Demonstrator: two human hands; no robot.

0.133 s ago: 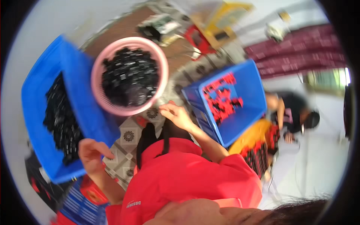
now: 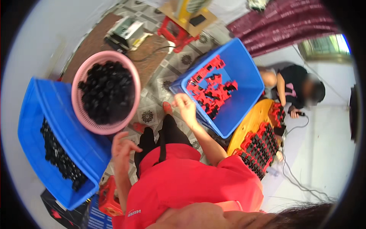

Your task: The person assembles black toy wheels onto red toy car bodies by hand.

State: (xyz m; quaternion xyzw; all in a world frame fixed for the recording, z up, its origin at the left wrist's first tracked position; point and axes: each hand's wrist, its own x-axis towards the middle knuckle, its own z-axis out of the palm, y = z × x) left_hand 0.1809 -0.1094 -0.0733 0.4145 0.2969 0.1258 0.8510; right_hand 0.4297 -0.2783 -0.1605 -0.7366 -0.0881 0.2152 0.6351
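My left hand (image 2: 122, 149) hangs in front of my left thigh, just right of the left blue bin (image 2: 70, 133). Its fingers are apart and nothing shows in them. Close to the near left corner of the right blue bin (image 2: 244, 86), my right hand (image 2: 185, 107) is raised with its fingers curled in. Whatever it may hold is hidden. Red and black plastic parts (image 2: 213, 91) lie in that bin. A pink basket (image 2: 138, 82) full of small black parts (image 2: 108, 91) stands at the left, beyond my left hand. More black pieces (image 2: 61, 156) fill part of the left bin.
On the right, a yellow wooden table (image 2: 244, 124) carries rows of red and black assemblies (image 2: 259, 150). A person (image 2: 295, 87) sits beyond it, holding a dark tool. Red stools (image 2: 110, 196) (image 2: 177, 34) stand near left and at the back. A cable (image 2: 291, 173) trails at right.
The view has shifted. My left hand has come away from the left bin's edge toward my legs. My right hand has left the basket's rim for the right bin's corner, its fingers more curled.
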